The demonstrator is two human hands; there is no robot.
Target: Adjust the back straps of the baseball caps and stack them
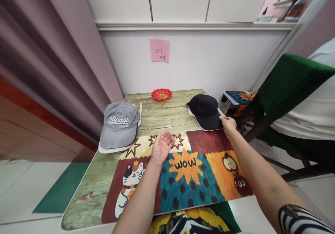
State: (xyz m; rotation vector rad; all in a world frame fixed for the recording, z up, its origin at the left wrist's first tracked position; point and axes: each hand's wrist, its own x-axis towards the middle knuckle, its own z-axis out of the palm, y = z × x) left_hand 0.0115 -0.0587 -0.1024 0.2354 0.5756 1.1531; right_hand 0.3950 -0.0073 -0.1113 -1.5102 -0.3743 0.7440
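Fingers of my right hand [228, 125] pinch the brim edge of a black baseball cap [204, 110] at the table's right side. Beneath that cap a pale pink rim shows, perhaps another cap. My left hand [163, 146], palm up with its fingers apart, is over the colourful mat [183, 192] and holds nothing. To its left lies a grey baseball cap [119, 125] with "Always" lettering, its brim toward me. A whitish brim and strap stick out from under the grey cap.
A red scalloped dish [161, 94] stands at the table's back, below a pink note [159, 50] on the wall. Purple curtains [65, 35] hang at left. On the right, a person [303, 101] sits on a green-backed chair [290, 83].
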